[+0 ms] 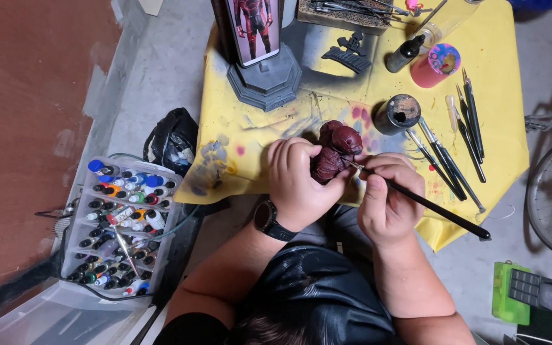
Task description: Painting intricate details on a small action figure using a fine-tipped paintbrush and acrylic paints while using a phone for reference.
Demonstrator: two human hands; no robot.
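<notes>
— Left of the yellow cloth (487,128), what's there?

— A clear rack of paint bottles (119,227), well apart from the dark red figurine torso (335,153) (which sits over the cloth's near edge).

— And the hands?

— The left hand (298,182) has its fingers wrapped around the torso. Right of the torso, the right hand (388,198) pinches a black paintbrush (429,206), tip touching the torso. Further right lie spare brushes (452,147).
</notes>
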